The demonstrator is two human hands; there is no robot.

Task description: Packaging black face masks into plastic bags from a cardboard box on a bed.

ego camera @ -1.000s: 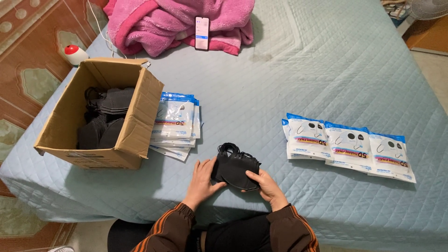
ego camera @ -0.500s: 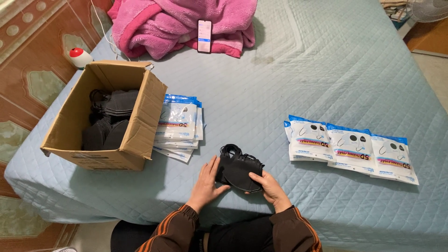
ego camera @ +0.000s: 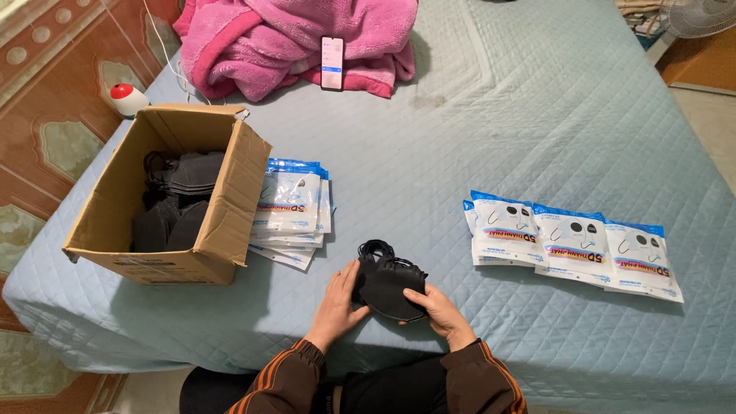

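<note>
Hands first: our left hand [ego camera: 336, 301] and right hand [ego camera: 438, 310] both grip a stack of black masks [ego camera: 388, 280] on the quilted bed cover [ego camera: 475, 153], edges squared, probably to keep it tidy. Flat pouches [ego camera: 291, 211] lie just beside the cardboard box [ego camera: 230, 218] of loose masks; filled packs [ego camera: 571, 247] sit right. Farther off: pink blanket [ego camera: 284, 38], phone [ego camera: 332, 63].

Blue quilted bed [ego camera: 537, 115], patterned floor [ego camera: 46, 100], fan [ego camera: 701, 15].
</note>
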